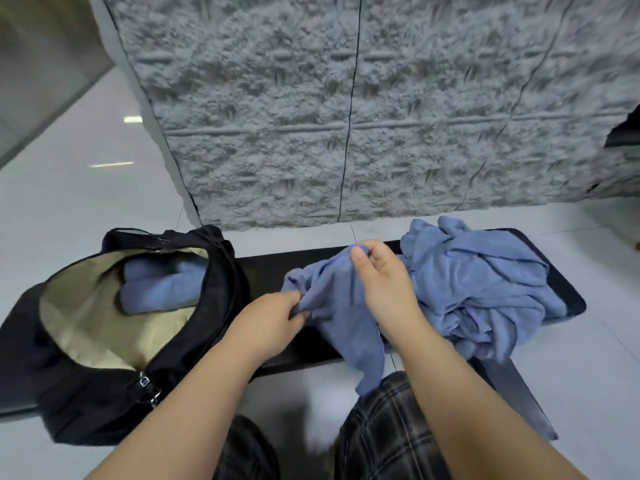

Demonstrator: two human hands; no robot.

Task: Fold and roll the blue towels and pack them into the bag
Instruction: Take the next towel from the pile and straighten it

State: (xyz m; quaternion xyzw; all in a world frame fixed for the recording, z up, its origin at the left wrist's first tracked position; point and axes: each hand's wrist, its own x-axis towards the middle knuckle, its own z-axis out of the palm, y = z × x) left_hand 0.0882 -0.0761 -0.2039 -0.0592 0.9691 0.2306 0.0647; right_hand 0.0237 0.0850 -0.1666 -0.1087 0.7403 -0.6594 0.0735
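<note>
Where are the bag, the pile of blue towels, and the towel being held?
bag (214, 306): head view, black outer rim.
pile of blue towels (485, 271): head view, crumpled middle.
held towel (339, 306): head view, hanging middle.

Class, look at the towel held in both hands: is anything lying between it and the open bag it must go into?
Nothing visible does. The towel, pinched by the left hand and right hand, hangs over a bare stretch of the black bench. The bag stands open beside it, with rolled towels already inside but room left.
</note>
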